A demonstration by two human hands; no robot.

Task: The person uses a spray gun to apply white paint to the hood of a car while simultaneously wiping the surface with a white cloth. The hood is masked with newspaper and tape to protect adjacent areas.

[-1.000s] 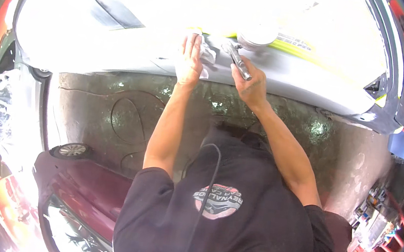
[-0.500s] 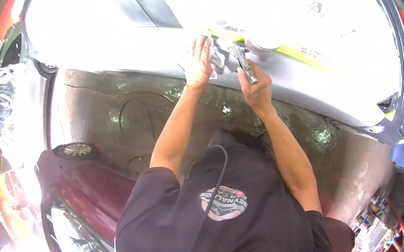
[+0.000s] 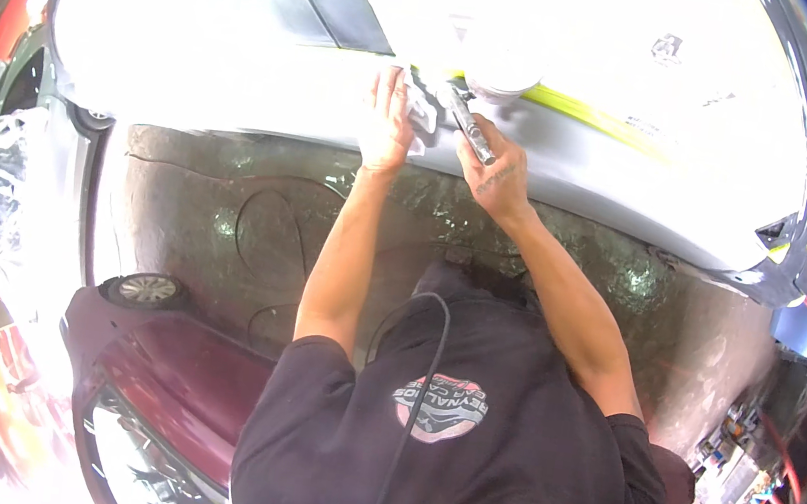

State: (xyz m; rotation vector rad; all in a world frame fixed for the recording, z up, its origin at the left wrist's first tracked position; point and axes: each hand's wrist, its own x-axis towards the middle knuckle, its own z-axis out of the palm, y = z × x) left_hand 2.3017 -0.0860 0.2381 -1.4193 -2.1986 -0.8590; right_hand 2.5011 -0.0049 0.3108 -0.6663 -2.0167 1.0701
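A spray gun (image 3: 469, 127) with a silver body and a round pale cup (image 3: 501, 81) points at the white car's side. My right hand (image 3: 496, 171) is closed round its handle. To the left of the gun, my left hand (image 3: 387, 129) lies against the side panel with fingers stretched along a crumpled white cloth (image 3: 420, 113), held between hand and panel. The car body (image 3: 624, 178) is very bright there, so the cloth's outline is partly lost. Yellow-green tape (image 3: 592, 114) runs along the panel above my hands.
A dark red car (image 3: 179, 355) stands behind me at lower left. A thin hose (image 3: 244, 222) curls over the wet-looking floor (image 3: 199, 197), and a dark cord (image 3: 422, 385) crosses my shirt. Cluttered items (image 3: 740, 465) stand at right; a plastic-covered vehicle (image 3: 11, 184) is at far left.
Both hands have shifted slightly left, the right hand with the spray gun more so, bringing the gun nearer the left hand and cloth. The whole view has also shifted a little.
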